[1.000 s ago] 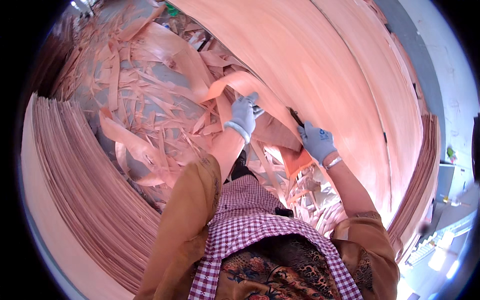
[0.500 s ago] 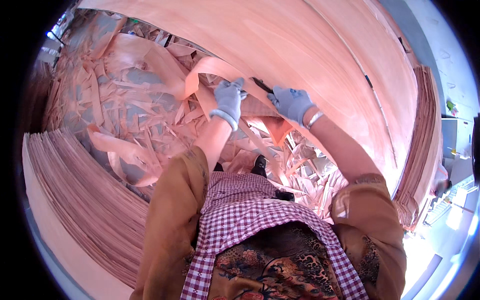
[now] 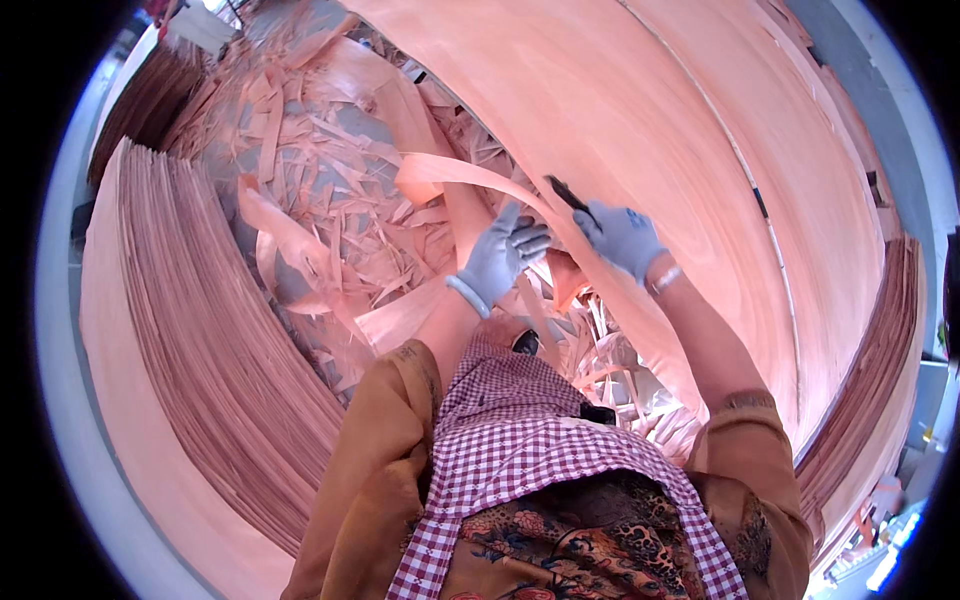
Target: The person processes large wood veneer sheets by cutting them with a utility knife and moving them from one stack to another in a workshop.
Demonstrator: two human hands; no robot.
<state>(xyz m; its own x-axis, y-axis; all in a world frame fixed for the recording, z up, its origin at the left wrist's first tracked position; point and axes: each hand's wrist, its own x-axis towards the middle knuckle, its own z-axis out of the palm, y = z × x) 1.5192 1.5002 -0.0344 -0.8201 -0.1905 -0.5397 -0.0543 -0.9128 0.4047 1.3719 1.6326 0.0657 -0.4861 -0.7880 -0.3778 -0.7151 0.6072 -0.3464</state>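
My right hand (image 3: 624, 241), in a pale grey glove, grips a dark cutting tool, apparently a knife (image 3: 568, 193), held against the large pinkish wood veneer sheet (image 3: 660, 150) near its left edge. A narrow veneer strip (image 3: 470, 172) curls away from that edge to the left. Just left of the strip is my left hand (image 3: 500, 258), gloved too, palm partly turned up and fingers stretched out, holding nothing. It is close to the strip; whether it touches cannot be told. The tool's tip is hard to make out.
Veneer scraps (image 3: 340, 190) litter the floor to the left. A tall stack of veneer sheets (image 3: 210, 330) stands at the left, another stack (image 3: 868, 350) at the right. A thin rod with a dark band (image 3: 745, 165) lies along the large sheet.
The view has shifted, so the left stack shows more fully. My left hand has unfolded and its fingers are spread. My right hand has kept the tool, and the strip hangs longer.
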